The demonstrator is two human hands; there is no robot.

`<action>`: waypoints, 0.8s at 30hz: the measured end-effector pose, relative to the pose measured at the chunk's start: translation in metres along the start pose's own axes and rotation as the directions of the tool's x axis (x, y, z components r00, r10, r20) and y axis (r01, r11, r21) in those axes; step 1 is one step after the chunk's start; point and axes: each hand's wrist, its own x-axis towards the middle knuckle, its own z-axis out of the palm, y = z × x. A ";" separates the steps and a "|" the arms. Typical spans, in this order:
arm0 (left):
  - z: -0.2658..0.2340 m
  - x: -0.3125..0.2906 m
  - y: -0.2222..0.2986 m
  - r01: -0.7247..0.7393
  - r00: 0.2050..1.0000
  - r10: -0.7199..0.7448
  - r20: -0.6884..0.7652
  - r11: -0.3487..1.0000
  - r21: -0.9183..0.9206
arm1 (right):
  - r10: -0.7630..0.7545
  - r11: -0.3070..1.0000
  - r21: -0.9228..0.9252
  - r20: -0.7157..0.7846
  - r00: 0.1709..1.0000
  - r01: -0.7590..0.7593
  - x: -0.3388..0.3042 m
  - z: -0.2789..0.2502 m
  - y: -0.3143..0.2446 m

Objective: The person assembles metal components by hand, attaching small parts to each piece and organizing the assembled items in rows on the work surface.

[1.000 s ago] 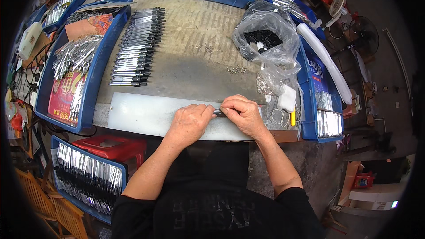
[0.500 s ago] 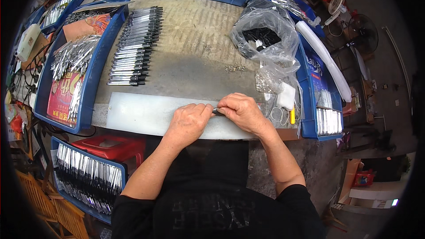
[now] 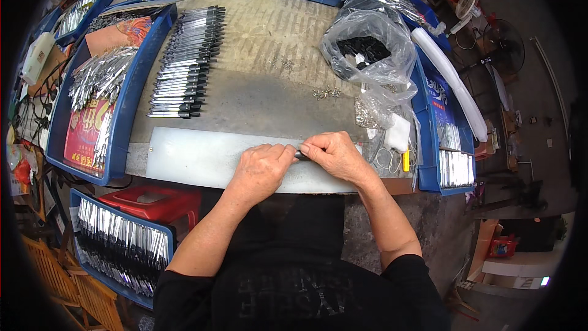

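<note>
Above a pale white board (image 3: 190,152) at the table's near edge, my hands meet, fingers pinched together. Between them shows a small dark pen part (image 3: 299,155), mostly covered by the fingers. My left hand (image 3: 263,168) grips its left end, the knuckles bent. My right hand (image 3: 334,154) pinches the other end between thumb and fingers. Beyond the board, to the left, lies a neat column of silver-and-black pens (image 3: 184,67), side by side. A small heap of tiny metal pieces (image 3: 326,93) rests farther off, past the right hand.
At right sits an open clear plastic bag (image 3: 392,43) of black parts, with a white block (image 3: 397,133) and a yellow-handled tool (image 3: 405,160) nearer. Blue trays hold silver pen parts at left (image 3: 113,147) and right (image 3: 432,165). A red stool (image 3: 153,202) stands below left.
The right hand's fingers have shifted slightly on the dark pen part, drawing in a little. The left hand stays nearly where it was.
</note>
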 end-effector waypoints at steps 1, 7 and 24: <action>0.000 0.000 0.000 0.001 1.000 -0.001 -0.004 1.000 -0.005 | 0.039 0.999 -0.001 0.010 0.999 -0.039 0.000 0.000 -0.002; 0.000 -0.001 0.001 -0.008 1.000 0.008 0.006 1.000 0.006 | -0.011 1.000 0.001 -0.015 1.000 0.011 0.000 0.003 0.000; 0.000 0.000 0.000 0.018 1.000 -0.018 0.020 1.000 -0.022 | -0.045 0.998 -0.049 -0.060 0.997 0.042 -0.003 0.012 0.008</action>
